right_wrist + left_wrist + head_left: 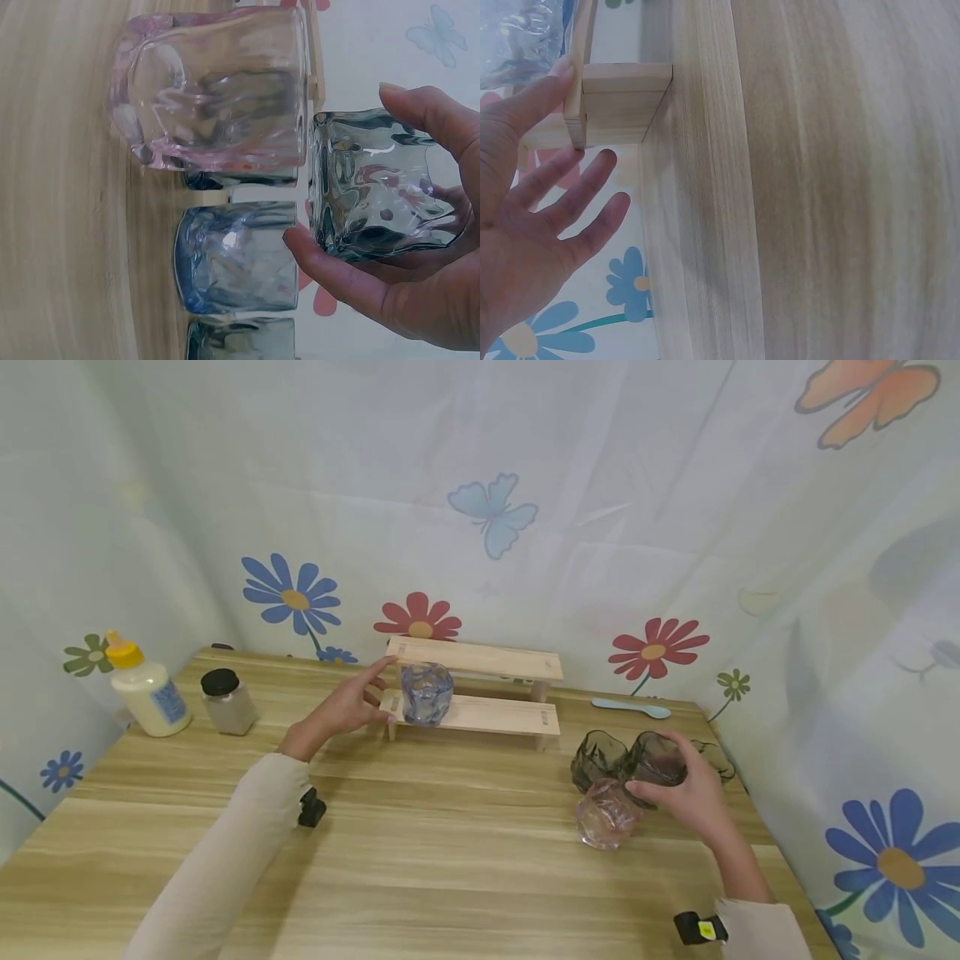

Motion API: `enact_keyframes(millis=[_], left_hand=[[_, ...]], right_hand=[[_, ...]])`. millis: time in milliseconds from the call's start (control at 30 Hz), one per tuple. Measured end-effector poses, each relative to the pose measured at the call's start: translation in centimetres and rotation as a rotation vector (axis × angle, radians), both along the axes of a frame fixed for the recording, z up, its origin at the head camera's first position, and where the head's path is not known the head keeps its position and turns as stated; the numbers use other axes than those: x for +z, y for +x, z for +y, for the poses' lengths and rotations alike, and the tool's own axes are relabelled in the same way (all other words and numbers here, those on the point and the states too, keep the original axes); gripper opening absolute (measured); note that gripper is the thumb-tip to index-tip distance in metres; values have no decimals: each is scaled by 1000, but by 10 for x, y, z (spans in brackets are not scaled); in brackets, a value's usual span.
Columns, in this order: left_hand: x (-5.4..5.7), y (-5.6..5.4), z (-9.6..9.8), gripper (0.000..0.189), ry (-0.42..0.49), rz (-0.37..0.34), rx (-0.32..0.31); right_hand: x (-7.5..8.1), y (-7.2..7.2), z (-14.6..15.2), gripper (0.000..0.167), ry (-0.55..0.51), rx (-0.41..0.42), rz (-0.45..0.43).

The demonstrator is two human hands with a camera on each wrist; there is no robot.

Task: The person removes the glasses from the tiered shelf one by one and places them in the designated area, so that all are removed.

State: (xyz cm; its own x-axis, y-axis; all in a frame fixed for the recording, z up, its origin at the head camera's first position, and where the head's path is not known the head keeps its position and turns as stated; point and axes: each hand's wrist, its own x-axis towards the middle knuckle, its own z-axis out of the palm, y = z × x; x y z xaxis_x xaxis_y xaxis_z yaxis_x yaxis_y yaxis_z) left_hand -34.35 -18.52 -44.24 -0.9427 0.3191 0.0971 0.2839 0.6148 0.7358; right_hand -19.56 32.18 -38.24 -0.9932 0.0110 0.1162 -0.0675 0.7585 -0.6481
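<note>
My right hand [693, 793] grips a dark grey, wavy-walled glass [382, 187], thumb on one side and fingers on the other, raised over the other glasses. Around it on the table stand a pink glass [606, 817], a dark glass [597, 762] and another dark glass [716, 760] partly behind the hand. A bluish glass [240, 259] shows in the right wrist view. At the left end of a two-tier wooden shelf [510, 717], my left hand [348, 703] touches the boards with spread fingers. A light blue glass [427, 695] stands on the lower tier.
A pale blue spoon [630, 707] lies behind the glasses. To the far left stand a cream bottle [150, 697] with a yellow cap and a black-lidded jar [228, 703]. A flower-printed curtain [360, 510] borders the wooden table [420, 860].
</note>
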Motion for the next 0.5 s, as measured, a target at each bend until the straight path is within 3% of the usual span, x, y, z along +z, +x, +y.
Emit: enact_keyframes(millis=[233, 500], left_hand=[[-2, -2, -1, 102, 9, -14, -5], [-2, -1, -1, 102, 9, -12, -3]], right_hand=[[-6, 6, 12, 91, -11, 1, 30], [-7, 12, 19, 96, -30, -20, -14]])
